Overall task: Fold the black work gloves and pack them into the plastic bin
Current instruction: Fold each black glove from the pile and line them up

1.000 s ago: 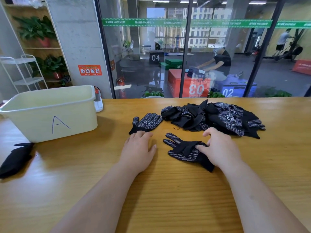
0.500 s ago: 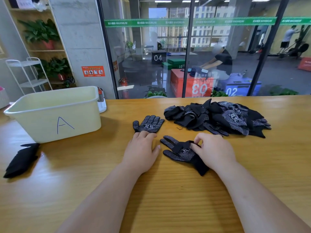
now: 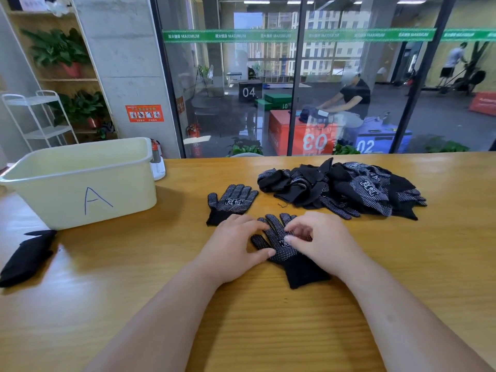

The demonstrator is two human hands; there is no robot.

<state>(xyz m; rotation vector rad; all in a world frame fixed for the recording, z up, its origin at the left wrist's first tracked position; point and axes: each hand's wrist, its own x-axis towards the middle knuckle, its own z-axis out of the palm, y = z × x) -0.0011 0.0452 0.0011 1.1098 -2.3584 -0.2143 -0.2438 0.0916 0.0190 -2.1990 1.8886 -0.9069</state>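
Glove (image 3: pixel 279 244) lies flat under both hands, cuff toward the person, fingers pointing away. Right hand (image 3: pixel 319 244) pinches its palm with curled fingertips; left hand (image 3: pixel 233 247) presses its edge, flat, gripping nothing. Bin (image 3: pixel 80 183) sits far left.

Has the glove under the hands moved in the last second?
Yes. The glove now lies flattened, cuff toward the person, fingers pointing toward the flat glove.

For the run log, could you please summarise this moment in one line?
left hand, right hand: flattening glove | bin: looks empty | pile: waiting
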